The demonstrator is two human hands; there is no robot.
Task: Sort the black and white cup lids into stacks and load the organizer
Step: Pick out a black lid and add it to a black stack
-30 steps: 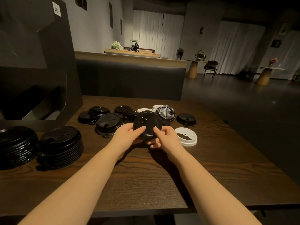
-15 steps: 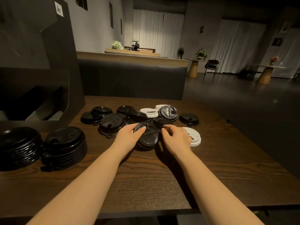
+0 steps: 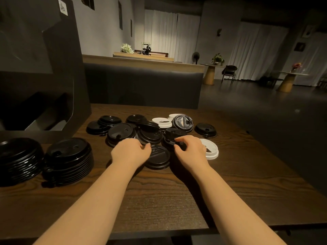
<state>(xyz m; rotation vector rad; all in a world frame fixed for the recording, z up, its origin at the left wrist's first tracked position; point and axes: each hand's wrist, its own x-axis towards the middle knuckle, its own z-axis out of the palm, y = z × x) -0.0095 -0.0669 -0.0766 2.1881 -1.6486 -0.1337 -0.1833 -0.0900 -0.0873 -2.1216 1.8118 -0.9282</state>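
Both forearms bare, no sleeves, left grip [image 3: 131,151] & right grip [image 3: 192,149] ungloved.

Dim room: white curtains [image 3: 169,32], dark floor [image 3: 256,110], padded bench back [image 3: 141,85], round tables [image 3: 211,75], chair [image 3: 229,71], fan [image 3: 195,56].

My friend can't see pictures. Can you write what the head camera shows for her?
Two bare hands, left hand and right hand, reach over a black lid on a wooden table. Loose black and white lids lie beyond; two black lid stacks sit left.
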